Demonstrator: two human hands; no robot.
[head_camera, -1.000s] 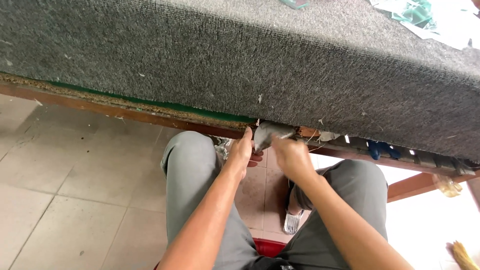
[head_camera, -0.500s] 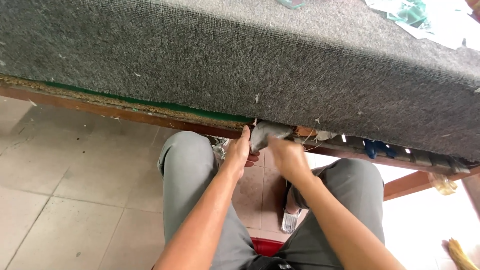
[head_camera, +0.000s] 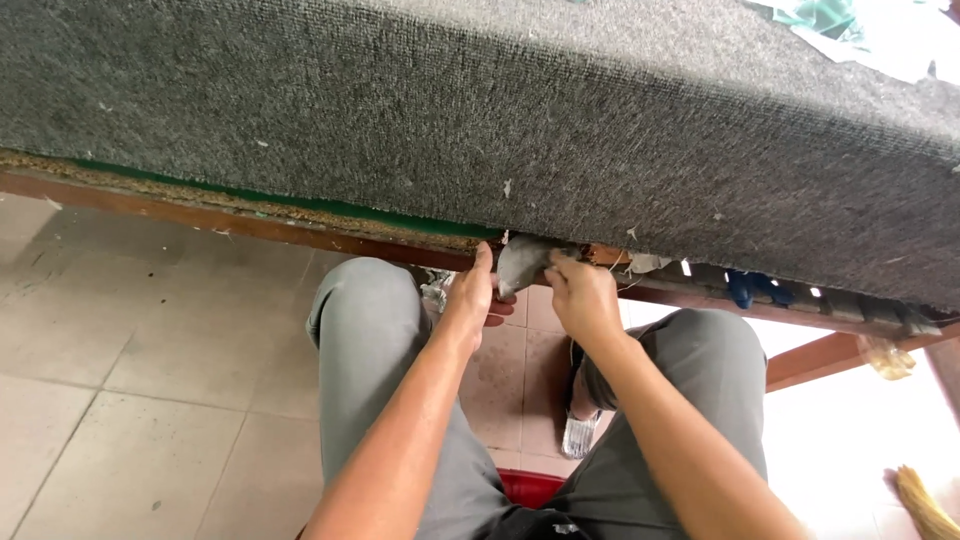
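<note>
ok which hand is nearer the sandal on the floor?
Right. The right hand is at the table edge, almost straight above the sandal. The left hand is at the same edge, further left, over the left knee side.

Across the top of the frame, a table covered in grey carpet (head_camera: 560, 130), its wooden edge (head_camera: 250, 222) running from middle left down toward lower right. At centre, just under that edge, left hand (head_camera: 472, 296) and right hand (head_camera: 583, 297) pinching a small grey piece of cloth (head_camera: 520, 262) between them, fingers closed on it. Below, grey trousers (head_camera: 370, 340) over a tiled floor (head_camera: 130, 370), a sandal (head_camera: 578, 432) between the knees, a red stool (head_camera: 530, 487) at bottom centre.
</note>
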